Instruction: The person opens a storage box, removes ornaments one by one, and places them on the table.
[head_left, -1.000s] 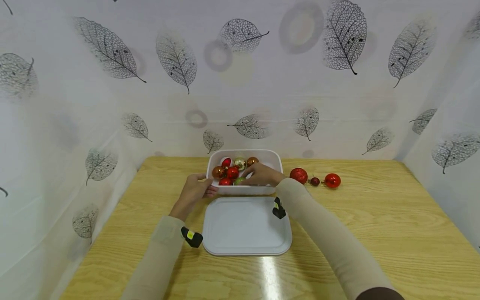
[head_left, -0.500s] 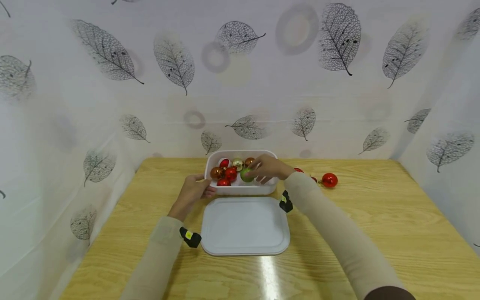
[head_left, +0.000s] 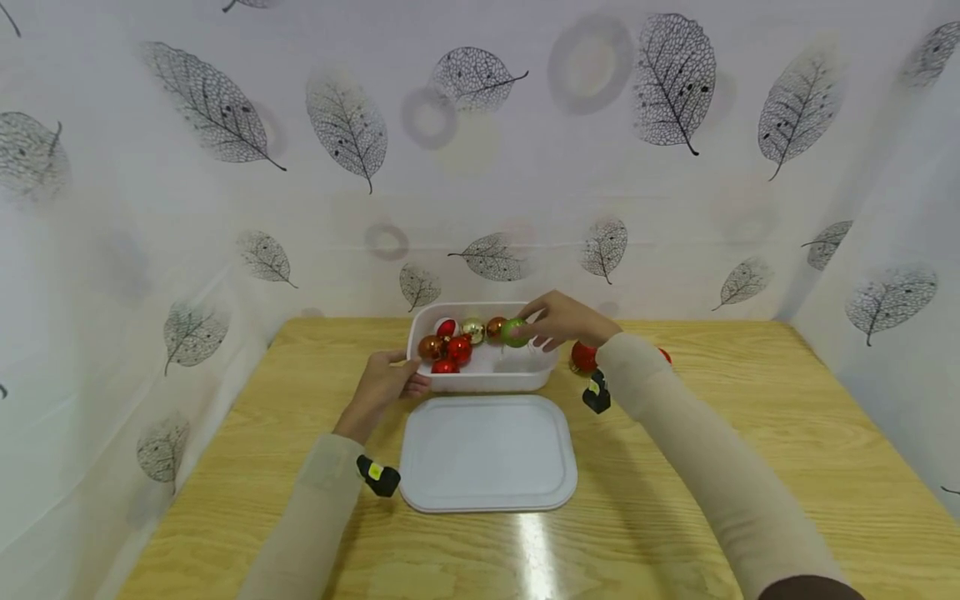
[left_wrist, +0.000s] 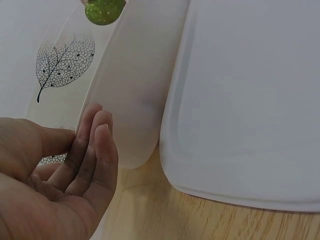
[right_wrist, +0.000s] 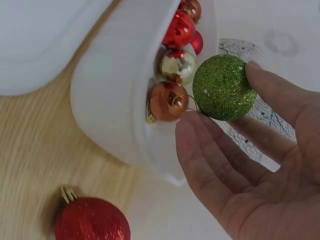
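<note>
My right hand pinches a green glittery Christmas bauble between thumb and fingers, above the right part of a white plastic box. Its wire loop shows below it in the right wrist view. Inside the box lie several baubles: a gold one, a copper one, and shiny red ones. At the box's front left corner, my left hand grips the rim, thumb over the edge and fingers against the outer wall.
A white lid lies flat on the wooden table, just in front of the box. Right of the box sits a textured red bauble; another red one is mostly hidden by my right sleeve. A leaf-patterned cloth hangs behind.
My right hand has lifted the green bauble from the front of the box and carried it up and to the right. The left hand has stayed at the corner.
</note>
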